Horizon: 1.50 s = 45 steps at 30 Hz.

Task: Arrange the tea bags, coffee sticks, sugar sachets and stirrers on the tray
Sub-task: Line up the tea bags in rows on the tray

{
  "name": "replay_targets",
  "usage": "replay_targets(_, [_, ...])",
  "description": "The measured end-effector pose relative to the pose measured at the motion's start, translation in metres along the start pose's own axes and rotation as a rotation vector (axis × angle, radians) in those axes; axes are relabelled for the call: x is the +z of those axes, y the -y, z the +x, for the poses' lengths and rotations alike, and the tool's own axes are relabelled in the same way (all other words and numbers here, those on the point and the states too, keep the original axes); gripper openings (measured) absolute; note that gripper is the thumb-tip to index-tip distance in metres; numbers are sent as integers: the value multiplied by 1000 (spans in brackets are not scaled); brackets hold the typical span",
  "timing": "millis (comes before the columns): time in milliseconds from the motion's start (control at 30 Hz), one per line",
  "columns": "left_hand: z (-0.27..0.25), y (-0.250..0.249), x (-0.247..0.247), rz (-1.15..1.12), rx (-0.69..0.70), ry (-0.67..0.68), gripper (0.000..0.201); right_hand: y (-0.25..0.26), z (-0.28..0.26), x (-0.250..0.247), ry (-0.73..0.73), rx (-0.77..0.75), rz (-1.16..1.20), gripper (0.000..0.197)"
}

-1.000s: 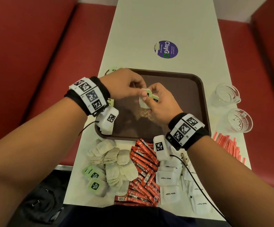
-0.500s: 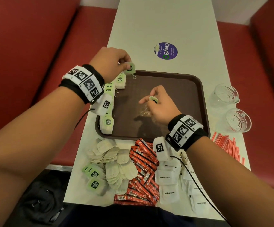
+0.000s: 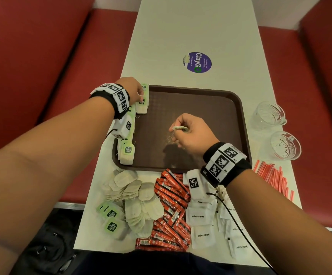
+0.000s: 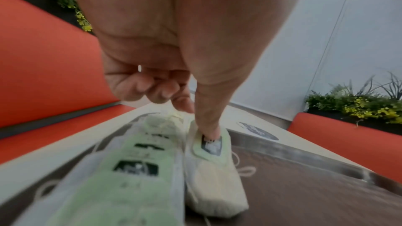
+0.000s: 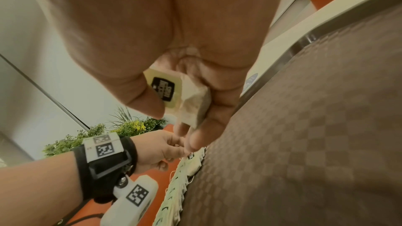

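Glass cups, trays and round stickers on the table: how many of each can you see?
Glass cups: 2
Tray: 1
Round sticker: 1
Total: 4

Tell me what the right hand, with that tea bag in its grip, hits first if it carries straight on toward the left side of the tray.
Probably the row of tea bags along the tray's left edge, where the left hand is. The brown floor between looks bare, though depth is uncertain. The right hand holds its tea bag above the tray.
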<state>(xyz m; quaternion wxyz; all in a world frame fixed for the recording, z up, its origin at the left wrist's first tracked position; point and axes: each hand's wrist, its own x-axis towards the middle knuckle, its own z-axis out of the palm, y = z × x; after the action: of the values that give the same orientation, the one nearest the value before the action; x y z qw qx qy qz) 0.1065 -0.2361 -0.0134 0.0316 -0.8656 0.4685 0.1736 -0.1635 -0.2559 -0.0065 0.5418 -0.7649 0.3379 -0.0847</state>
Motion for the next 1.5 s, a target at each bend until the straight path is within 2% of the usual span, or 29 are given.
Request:
replay_targets(133, [9,-6,5,39,-68,10,27,-2,2,0,-11,-7,-36,7])
replay_targets(333, [12,-15,19,71,-52,-13,47,-1,5,0,13,27,14,5])
replay_targets(533, [3,-16,15,34,-26,-13,47,8,3,-1,24,59,24,12])
replay_targets(667, [-28,-25,-5,-251,147,-110,31,9,3,0,30,80,38,13])
replay_targets(767, [-68,-34,-20,-440,342,-79,29,13,4,0,18,81,62,11])
replay_targets(900, [-110,-38,-21,-502,519,33,22,20,2,1,-9,34,51,15])
replay_targets(1000, [-117,-35,-12,-488,561,-12,9,24,2,4,-4,22,53,13])
replay_targets(1133, [-120,-31,-13,-478,546,-147,4,26,1,11,14,21,55,12])
replay_targets(1300, [-122,-31,-17,-457,544,-183,1,25,-1,11,-13,-5,22,10])
replay_targets(1433, [-109,-23,-28,-506,448,-323,7,17,-1,10,-48,9,39,30])
replay_targets(1500, [-99,-15,-32,-461,373,-376,9,12,-4,8,-50,-7,-23,31])
